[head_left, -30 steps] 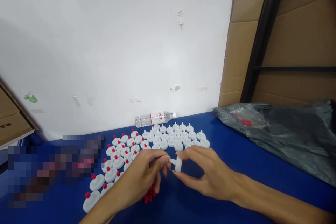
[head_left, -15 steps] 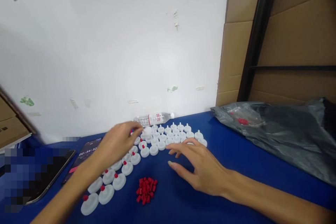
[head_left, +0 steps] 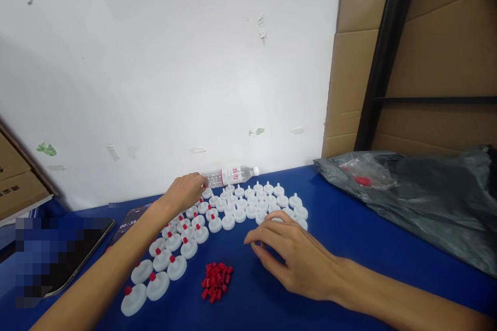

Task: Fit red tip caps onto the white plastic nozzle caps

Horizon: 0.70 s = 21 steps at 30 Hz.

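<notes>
Across the blue tabletop stand several white nozzle lids (head_left: pixel 228 222), round and flat with a thin spout on top. Those on the left carry small red caps on their spouts, such as a red-capped lid (head_left: pixel 177 267). My left hand (head_left: pixel 185 190) reaches to the far end of the capped rows, fingers closed at a white lid (head_left: pixel 207 193) by the bottle; the fingertips partly hide its spout. A pile of loose red caps (head_left: pixel 215 282) lies in front. My right hand (head_left: pixel 295 251) hovers right of the pile, thumb and forefinger brought together; anything between them is hidden.
A clear plastic bottle (head_left: pixel 233 176) lies against the white wall. Two phones, one showing a timer (head_left: pixel 130 221) and one dark-screened phone (head_left: pixel 77 258), rest at left. A grey plastic bag (head_left: pixel 419 201) with a clear bag of red pieces (head_left: pixel 363 181) covers the right side.
My left hand has moved left and slightly away with the white lid, to the end of the capped rows. My right thumb and forefinger have closed together, and the hand has shifted slightly nearer.
</notes>
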Each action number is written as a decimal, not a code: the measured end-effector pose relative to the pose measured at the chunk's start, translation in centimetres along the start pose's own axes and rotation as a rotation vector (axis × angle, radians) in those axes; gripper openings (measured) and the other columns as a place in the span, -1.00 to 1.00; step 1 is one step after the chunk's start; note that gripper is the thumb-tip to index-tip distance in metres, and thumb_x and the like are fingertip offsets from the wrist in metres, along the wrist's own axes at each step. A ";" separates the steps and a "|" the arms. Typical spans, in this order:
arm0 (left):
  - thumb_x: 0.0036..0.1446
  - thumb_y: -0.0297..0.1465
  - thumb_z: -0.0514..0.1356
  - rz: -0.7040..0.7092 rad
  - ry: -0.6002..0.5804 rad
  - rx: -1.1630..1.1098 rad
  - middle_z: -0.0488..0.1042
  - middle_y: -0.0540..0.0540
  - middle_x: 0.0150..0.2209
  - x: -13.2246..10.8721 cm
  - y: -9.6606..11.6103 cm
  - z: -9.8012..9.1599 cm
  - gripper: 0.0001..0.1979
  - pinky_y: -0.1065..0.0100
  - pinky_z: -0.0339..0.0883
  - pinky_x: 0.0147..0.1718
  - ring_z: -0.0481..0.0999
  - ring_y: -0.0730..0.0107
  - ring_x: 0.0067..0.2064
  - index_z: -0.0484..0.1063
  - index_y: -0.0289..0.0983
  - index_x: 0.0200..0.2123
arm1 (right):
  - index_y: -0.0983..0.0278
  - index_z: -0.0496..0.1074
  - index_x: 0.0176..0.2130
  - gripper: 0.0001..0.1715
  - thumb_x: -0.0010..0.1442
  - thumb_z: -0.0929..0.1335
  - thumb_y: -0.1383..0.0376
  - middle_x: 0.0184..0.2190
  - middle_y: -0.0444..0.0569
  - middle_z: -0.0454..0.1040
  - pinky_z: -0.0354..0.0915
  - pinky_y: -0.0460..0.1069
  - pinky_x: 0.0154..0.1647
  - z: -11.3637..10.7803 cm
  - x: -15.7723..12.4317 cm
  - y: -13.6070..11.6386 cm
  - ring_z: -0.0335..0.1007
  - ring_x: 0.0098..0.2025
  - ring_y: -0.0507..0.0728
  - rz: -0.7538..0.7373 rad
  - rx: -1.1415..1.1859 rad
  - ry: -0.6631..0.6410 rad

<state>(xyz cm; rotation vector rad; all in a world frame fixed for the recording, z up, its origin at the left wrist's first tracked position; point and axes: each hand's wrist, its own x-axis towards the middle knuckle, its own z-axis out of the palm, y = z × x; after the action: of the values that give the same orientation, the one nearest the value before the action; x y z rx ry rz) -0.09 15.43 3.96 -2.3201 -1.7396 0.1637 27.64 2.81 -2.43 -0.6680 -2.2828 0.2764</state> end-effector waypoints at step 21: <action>0.36 -0.31 0.17 -0.020 0.106 -0.160 0.60 -0.14 -0.24 -1.3 1.7 -1.4 -0.79 0.15 0.45 -0.22 0.58 0.13 -0.18 0.55 -0.29 -0.23 | 0.20 0.45 0.00 -0.75 0.39 0.27 0.40 -0.21 -0.11 0.56 0.21 0.14 0.15 -0.2 -0.1 -0.2 0.46 -0.27 0.07 -0.015 -0.049 0.029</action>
<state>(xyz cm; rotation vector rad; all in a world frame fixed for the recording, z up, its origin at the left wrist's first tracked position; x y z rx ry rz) 1.45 13.52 4.80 -2.3716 -1.7824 -0.1037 27.78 2.59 -2.31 -0.6755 -2.2720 0.2034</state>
